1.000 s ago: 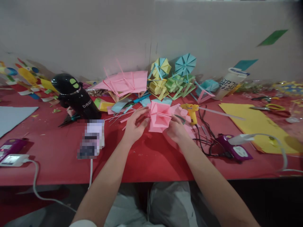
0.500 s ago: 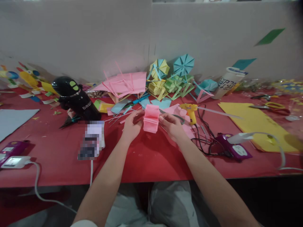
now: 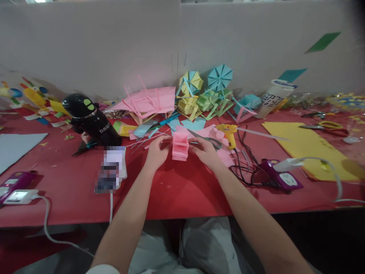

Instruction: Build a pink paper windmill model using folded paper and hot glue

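Note:
A small pink paper piece (image 3: 180,146) with accordion-like folds is held between my two hands over the red table (image 3: 188,190). My left hand (image 3: 158,150) grips its left edge, fingers curled toward it. On the opposite edge, my right hand (image 3: 203,150) pinches the paper with bent fingers. Behind the right fingers lie dark-handled scissors (image 3: 215,142) on pink paper sheets. A yellow glue gun (image 3: 229,135) rests just to the right of them.
Folded paper umbrellas (image 3: 220,78) stand along the back wall. A black bottle (image 3: 94,120) and a phone (image 3: 111,169) are at left. Yellow sheets (image 3: 310,152), a purple power strip (image 3: 282,177) and a white cup (image 3: 275,97) are at right.
The pink folded paper has tilted, so its folds now show as stacked open layers. Both hands stay at its sides, the right one slightly further left. More of the scissors shows.

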Demonstrator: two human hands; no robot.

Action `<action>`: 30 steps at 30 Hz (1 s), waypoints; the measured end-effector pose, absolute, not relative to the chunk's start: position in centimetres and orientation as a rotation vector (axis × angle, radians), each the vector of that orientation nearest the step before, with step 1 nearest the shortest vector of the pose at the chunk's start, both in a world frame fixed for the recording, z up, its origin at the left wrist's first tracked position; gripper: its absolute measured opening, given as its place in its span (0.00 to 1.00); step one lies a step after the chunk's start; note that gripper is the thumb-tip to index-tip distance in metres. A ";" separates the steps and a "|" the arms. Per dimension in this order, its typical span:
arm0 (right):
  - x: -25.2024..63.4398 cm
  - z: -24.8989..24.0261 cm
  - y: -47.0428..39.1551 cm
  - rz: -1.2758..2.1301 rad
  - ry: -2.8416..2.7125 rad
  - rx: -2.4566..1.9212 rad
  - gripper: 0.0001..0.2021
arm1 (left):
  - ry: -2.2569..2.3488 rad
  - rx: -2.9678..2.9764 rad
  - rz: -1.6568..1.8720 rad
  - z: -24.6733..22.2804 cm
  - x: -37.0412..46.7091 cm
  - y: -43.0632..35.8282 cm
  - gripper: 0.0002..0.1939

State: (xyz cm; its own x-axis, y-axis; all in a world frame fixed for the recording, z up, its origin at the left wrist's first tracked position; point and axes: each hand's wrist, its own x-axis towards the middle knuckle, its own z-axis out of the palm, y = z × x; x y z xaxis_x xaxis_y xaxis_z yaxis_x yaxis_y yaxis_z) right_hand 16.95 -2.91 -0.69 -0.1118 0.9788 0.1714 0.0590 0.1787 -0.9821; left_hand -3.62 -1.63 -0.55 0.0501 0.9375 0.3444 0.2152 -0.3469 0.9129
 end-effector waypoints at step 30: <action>17.1 -0.3 -2.8 1.045 -1.499 -1.027 0.08 | 1.265 1.659 1.248 -0.7 -3.8 -1.5 0.08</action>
State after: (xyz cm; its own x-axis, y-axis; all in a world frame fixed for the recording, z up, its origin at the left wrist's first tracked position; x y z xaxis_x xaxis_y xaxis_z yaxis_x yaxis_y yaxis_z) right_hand 17.05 -2.82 -0.25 -0.1411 0.9574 0.2518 0.0946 0.2662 -0.9593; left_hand -3.76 -1.51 -0.74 0.0609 0.9590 0.2769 0.2894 -0.2825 0.9146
